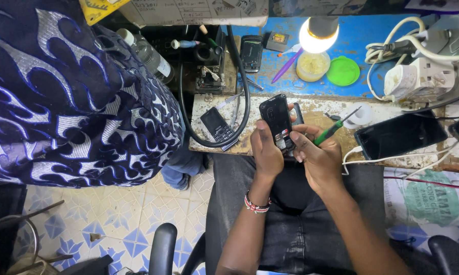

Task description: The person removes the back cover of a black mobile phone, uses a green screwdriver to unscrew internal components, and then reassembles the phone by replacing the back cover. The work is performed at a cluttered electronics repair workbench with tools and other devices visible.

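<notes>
in the head view, the left hand (266, 153) is wrapped around the lower part of a small black candybar phone with its back cover off (277, 121), thumb up along its left edge, holding it upright just above the near edge of the worn, paint-chipped desk (311, 109). the right hand (318, 158) touches the phone's right side with its fingertips while pinching a green-handled screwdriver (334, 130), whose tip points up and away from the phone. judging from this, the back is already open and the inside is exposed; no screw is being turned at this moment, and whether any are out cannot be told. just left of the held phone, a second black keypad phone (217, 126) lies flat on the desk inside a loop of black cable (242, 81). beyond the held phone, to its upper right, a lit bare bulb (316, 35) hangs over a small round clear tub of pale yellowish paste (312, 66), its green lid (343, 71) lying off beside it. right of the held phone lies a dark smartphone with a white cable (400, 135). far left of it, another person's blue patterned sleeve (71, 91) fills the frame.
</notes>
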